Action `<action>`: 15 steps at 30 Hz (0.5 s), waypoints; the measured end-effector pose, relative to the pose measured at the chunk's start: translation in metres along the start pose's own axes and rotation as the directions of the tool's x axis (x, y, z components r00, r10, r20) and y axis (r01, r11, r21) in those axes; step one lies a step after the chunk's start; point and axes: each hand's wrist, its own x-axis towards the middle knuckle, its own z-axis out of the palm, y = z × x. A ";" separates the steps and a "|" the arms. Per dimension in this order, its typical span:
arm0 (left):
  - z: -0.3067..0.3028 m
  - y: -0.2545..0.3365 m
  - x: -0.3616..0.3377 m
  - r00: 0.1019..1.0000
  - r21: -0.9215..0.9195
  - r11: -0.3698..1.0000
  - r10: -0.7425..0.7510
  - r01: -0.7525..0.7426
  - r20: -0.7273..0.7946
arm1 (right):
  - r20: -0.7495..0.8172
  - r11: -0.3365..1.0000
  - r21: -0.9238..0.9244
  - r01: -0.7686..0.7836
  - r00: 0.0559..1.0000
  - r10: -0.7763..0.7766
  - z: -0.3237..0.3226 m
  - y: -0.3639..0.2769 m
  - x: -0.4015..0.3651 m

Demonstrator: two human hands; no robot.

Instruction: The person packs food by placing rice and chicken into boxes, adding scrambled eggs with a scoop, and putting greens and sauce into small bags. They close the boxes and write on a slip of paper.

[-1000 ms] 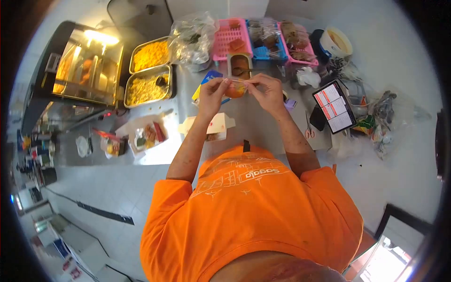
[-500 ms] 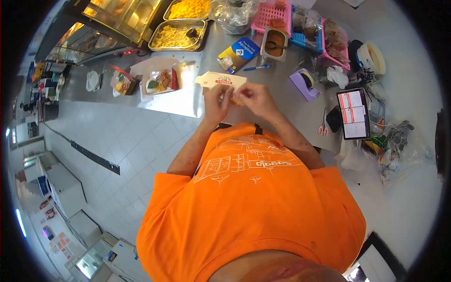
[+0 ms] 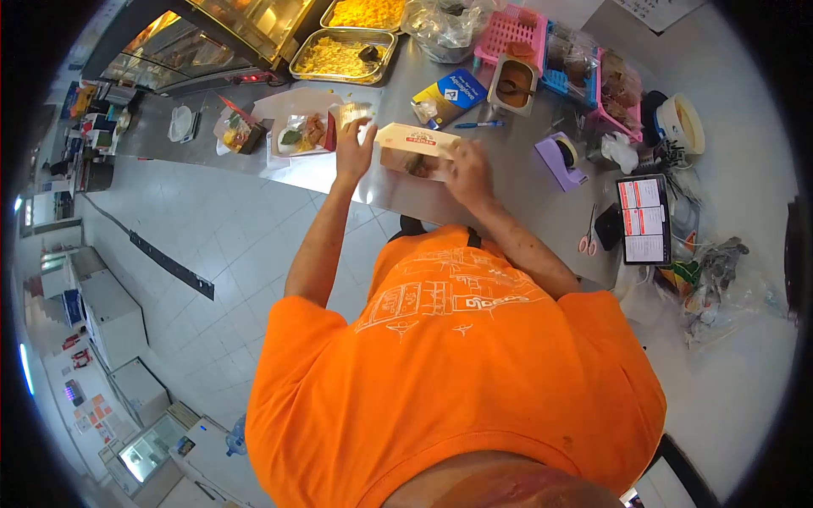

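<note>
A cream cardboard food box with a red printed label lies on the steel counter, its lid partly raised and some food just visible inside. My right hand grips the right end of this box, its fingers slightly blurred. Left of the box, my left hand is lifted with fingers apart and holds nothing that I can see. Just beyond those fingers is a bright, pale patch I cannot make out. An open food box with meat and greens stands to the left of this hand.
Two metal trays of yellow food, the nearer one, stand at the back. A blue-and-yellow glove box, a pen, a sauce container and a purple tape dispenser lie around. Scissors and a tablet are at right.
My hands were together at the front of the box; now they are apart. The left moved left and opened, the right moved to the box's right end. The box's inside now shows.
</note>
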 end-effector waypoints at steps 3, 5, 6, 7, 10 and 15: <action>0.013 -0.011 0.028 0.850 0.097 0.956 -0.291 0.277 0.439 | 0.319 0.897 -0.001 -0.442 0.850 0.419 0.022 0.039 -0.005; 0.044 -0.042 0.024 0.732 0.265 0.931 -0.361 0.250 0.578 | 0.533 0.777 0.039 -0.629 0.670 0.516 0.068 0.090 -0.043; 0.062 -0.058 0.019 0.664 0.345 0.913 -0.398 0.219 0.633 | 0.473 0.760 0.097 -0.642 0.702 0.532 0.075 0.093 -0.051; 0.077 -0.076 0.002 0.755 0.184 0.946 -0.324 0.267 0.570 | 0.410 0.743 0.158 -0.651 0.727 0.550 0.077 0.090 -0.061; 0.075 -0.070 -0.036 0.861 -0.132 0.924 -0.273 0.359 0.428 | 0.229 0.646 0.283 -0.709 0.704 0.673 0.093 0.085 -0.079; 0.069 -0.072 -0.057 0.917 -0.483 0.806 -0.177 0.343 0.357 | 0.352 0.429 0.467 -0.773 0.608 0.712 0.097 0.094 -0.079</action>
